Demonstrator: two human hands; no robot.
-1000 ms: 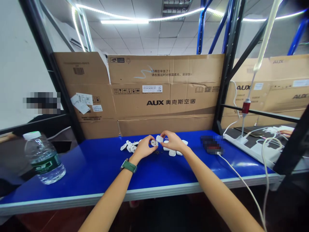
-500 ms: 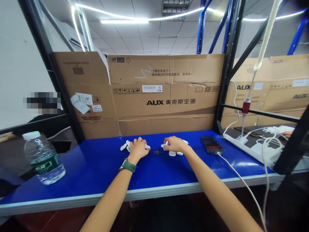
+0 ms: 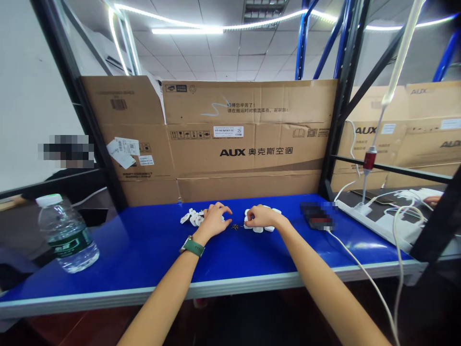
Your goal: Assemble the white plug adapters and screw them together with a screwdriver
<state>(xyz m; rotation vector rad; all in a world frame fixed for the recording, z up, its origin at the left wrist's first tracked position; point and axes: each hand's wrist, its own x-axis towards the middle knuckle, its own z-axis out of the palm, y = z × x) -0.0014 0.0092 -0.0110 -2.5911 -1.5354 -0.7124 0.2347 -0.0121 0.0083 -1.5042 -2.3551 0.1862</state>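
Loosely, your left hand (image 3: 214,220) arches half-open, white pieces (image 3: 194,219) at its left; your right hand (image 3: 262,216) curls over white caps (image 3: 258,229), grip hidden, dark bits (image 3: 235,227) between both.

On my feed a glossy blue desk (image 3: 154,254) bears tiny dark bits (image 3: 235,227); left of them, small white plastic parts (image 3: 197,221) and a clear plastic bottle (image 3: 70,242); right, rounded white plastic pieces (image 3: 258,229) and a dark rectangular device (image 3: 317,217).

Here's a jumble of white pieces (image 3: 195,218) left of lower centre, tiny dark bits (image 3: 235,227) mid-frame, rounded white pieces (image 3: 258,229) clustered right!
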